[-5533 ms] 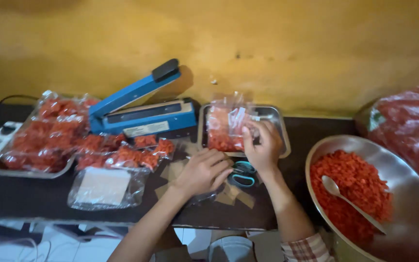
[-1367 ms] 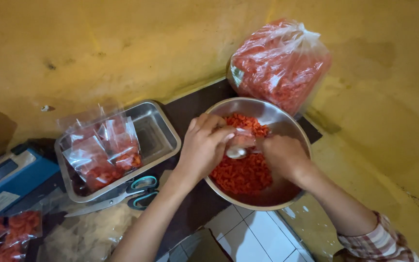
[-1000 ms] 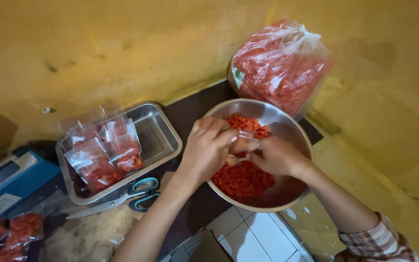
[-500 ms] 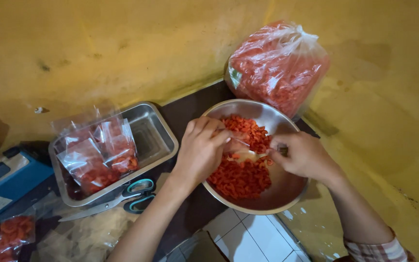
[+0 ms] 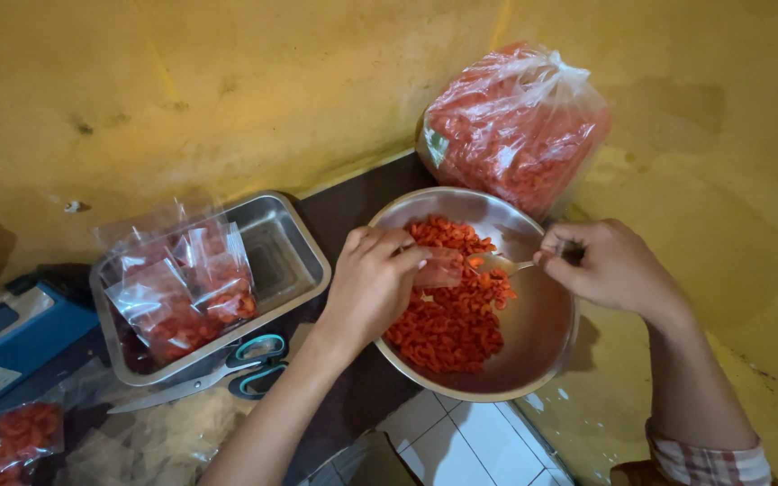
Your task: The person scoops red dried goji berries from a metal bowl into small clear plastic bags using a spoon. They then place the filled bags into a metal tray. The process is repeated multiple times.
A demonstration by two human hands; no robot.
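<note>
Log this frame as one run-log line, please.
left hand: holds small bag over bowl | right hand: spoon at bag mouth

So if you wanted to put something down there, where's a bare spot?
Free patches: the right half of the steel tray, beside its filled packets; the dark tabletop strip between tray and bowl. Crowded: over the bowl, where the left hand holds a small bag and the right hand a spoon; scissors lie below the tray.

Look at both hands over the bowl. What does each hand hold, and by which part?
The left hand pinches a small clear bag at its mouth; the right hand grips a metal spoon by its handle end.
</note>
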